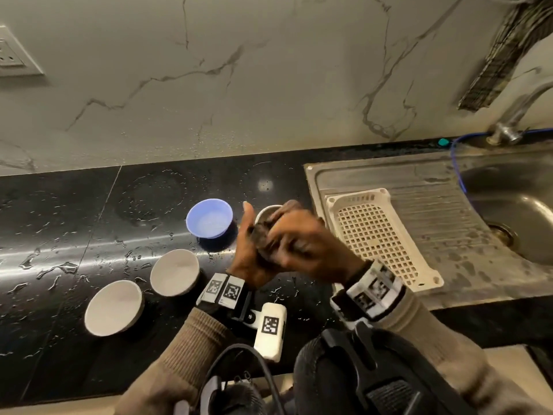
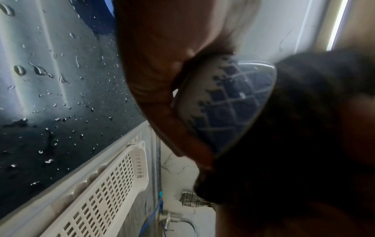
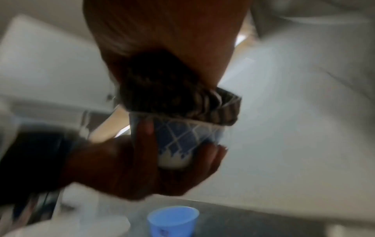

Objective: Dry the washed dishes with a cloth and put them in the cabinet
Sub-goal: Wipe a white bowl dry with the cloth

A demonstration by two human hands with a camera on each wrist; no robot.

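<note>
Both hands meet above the wet black stone counter, working on one small cup. Cupped from below, the left hand curls its fingers and thumb around the small white ceramic cup with a blue diamond lattice pattern, holding it in the air with its mouth tilted toward the right hand. That right hand is bunched around a dark brown crumpled cloth, which it presses into the cup's mouth; folds of the cloth spill over the rim. The head view is blurred here, so how each right finger lies cannot be told.

Just beyond the left hand, a light blue plastic bowl sits upright on the counter. Nearer the person and further left of that hand, two white round bowls rest side by side, mouths up. Water droplets and streaks cover the counter around them.

To the right of the right hand, a cream perforated plastic tray lies on the ribbed drainboard of a stainless steel sink. A metal tap stands at the far right edge, with a thin blue hose running past it, and a checked cloth hangs on the veined marble wall above it.
</note>
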